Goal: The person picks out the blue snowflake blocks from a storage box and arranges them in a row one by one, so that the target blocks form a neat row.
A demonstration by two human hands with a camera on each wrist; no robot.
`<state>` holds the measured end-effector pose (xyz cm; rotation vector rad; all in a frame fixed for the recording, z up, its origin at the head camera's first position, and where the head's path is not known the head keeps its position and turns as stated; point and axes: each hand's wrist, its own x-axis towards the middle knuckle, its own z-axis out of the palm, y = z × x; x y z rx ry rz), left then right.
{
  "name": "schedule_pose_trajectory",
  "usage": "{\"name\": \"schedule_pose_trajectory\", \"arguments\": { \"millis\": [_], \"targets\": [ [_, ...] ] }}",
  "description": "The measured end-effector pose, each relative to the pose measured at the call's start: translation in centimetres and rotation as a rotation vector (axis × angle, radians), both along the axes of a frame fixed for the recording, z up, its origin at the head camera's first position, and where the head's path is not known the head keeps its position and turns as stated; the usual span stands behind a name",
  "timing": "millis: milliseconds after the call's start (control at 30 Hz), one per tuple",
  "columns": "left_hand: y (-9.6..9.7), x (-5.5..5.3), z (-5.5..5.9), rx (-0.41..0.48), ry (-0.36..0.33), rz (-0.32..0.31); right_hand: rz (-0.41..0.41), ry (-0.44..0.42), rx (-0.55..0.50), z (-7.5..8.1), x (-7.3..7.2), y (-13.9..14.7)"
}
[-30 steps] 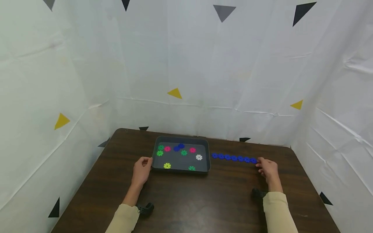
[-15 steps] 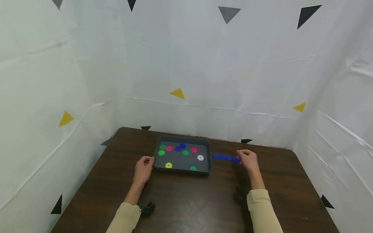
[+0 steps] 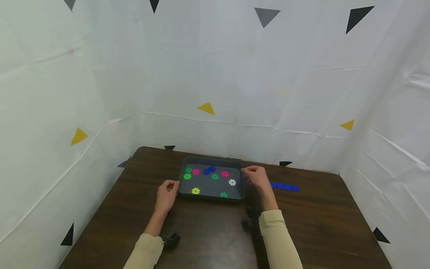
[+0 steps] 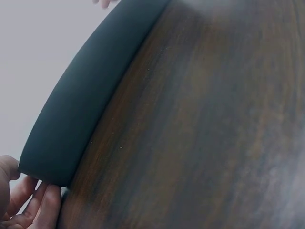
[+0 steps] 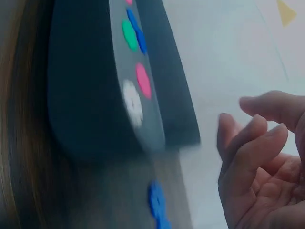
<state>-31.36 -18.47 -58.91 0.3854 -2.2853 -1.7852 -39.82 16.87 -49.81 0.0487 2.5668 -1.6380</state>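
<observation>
A dark grey tray (image 3: 215, 161) sits on the table. Inside lie notched plastic discs: two blue discs (image 3: 211, 169) touching, plus pink, green, a white disc (image 3: 232, 182) and a yellow disc (image 3: 195, 191). My left hand (image 3: 166, 197) grips the tray's near left corner, thumb and fingers at its wall in the left wrist view. A row of linked blue discs (image 3: 287, 186) lies right of the tray, its left part hidden behind my right hand (image 3: 258, 178). That hand hovers by the tray's right side, fingers loosely bent and holding nothing in the right wrist view.
The dark wooden table (image 3: 319, 213) reaches out on both sides of the tray. White sheets (image 3: 242, 93) with coloured triangles hang behind the table and along both sides.
My right hand has travelled left along the blue row, from its right end to beside the tray. The left hand stays on the tray corner. The view shifts slightly.
</observation>
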Motion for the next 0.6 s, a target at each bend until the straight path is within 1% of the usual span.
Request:
{"name": "schedule_pose_trajectory", "arguments": {
  "millis": [200,267,367,467,600],
  "targets": [
    [0.1,0.2,-0.2,0.004,0.002,-0.008,0.063,-0.034,0.011,-0.4,-0.2,-4.0],
    [0.0,0.2,-0.2,0.000,0.000,-0.008,0.082,-0.051,-0.019,-0.6,-0.5,-5.2],
    [-0.2,0.2,-0.1,-0.005,-0.003,-0.006,0.100,-0.071,-0.032,-1.0,-1.4,-6.8],
    [-0.3,0.1,0.0,-0.008,-0.017,-0.006,0.104,-0.081,-0.003,-1.5,-2.3,-8.1],
    [-0.3,0.1,-0.2,-0.001,-0.024,-0.014,0.085,-0.100,0.019,-2.5,-2.9,-9.4]
  ]
}}
